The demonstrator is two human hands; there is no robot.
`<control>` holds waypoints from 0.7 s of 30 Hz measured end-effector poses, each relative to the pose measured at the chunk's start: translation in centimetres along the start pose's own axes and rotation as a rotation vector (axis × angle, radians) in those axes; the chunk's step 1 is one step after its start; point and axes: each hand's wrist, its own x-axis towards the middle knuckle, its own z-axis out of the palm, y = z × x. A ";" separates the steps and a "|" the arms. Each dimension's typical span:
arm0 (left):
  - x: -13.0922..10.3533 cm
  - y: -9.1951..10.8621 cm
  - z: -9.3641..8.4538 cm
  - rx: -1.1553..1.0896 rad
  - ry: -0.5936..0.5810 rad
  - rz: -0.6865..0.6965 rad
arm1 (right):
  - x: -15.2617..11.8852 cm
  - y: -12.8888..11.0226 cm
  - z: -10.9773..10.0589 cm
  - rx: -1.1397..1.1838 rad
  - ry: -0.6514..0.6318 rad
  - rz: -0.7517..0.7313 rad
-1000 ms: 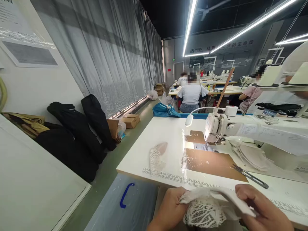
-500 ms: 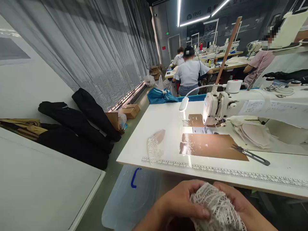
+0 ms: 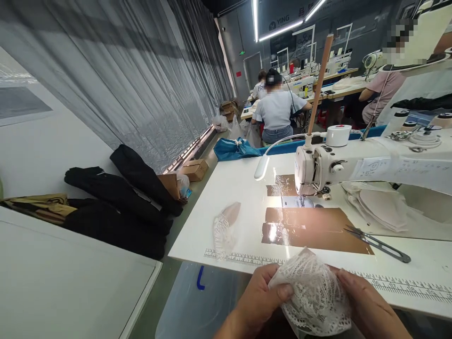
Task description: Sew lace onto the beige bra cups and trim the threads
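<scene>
A bunched piece of white lace fabric point(image 3: 312, 294) is held between my two hands at the front edge of the table. My left hand point(image 3: 259, 296) grips its left side, thumb on top and fingers behind. On the other side my right hand point(image 3: 369, 296) holds the lace, its fingertips partly hidden behind the cloth. A second lace piece with a beige part point(image 3: 226, 230) lies on the tabletop to the left. Beyond my hands stands a white sewing machine point(image 3: 314, 169), with brown tape point(image 3: 310, 223) on the table before its needle.
Thread snips point(image 3: 379, 242) lie right of the tape. Stacked pale fabric pieces point(image 3: 379, 205) rest under the machine arm. A printed ruler point(image 3: 254, 260) runs along the table edge. Below is a clear plastic bin point(image 3: 190, 301). Co-workers point(image 3: 277, 110) sit at machines further back.
Both hands have risen toward the table edge with the lace, which now appears more spread out and rounded. The camera view has shifted slightly.
</scene>
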 end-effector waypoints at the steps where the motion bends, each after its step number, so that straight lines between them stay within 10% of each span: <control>1: 0.4 0.1 0.0 0.027 0.014 0.005 | 0.2 -0.2 -0.1 0.017 0.001 0.014; 6: 2.5 0.2 0.2 -0.226 0.187 0.061 | 1.3 -1.3 -0.1 -0.067 0.062 -0.033; 11: 4.3 -0.8 1.4 -0.508 -0.042 -0.116 | 3.2 -1.3 0.4 -0.148 0.209 -0.126; 17: 6.6 -0.6 2.7 -0.333 0.090 -0.194 | 5.2 -1.3 1.0 0.051 0.153 -0.020; 21: 5.3 1.1 -0.1 0.061 0.000 -0.171 | 5.7 -1.9 0.2 0.189 0.212 0.036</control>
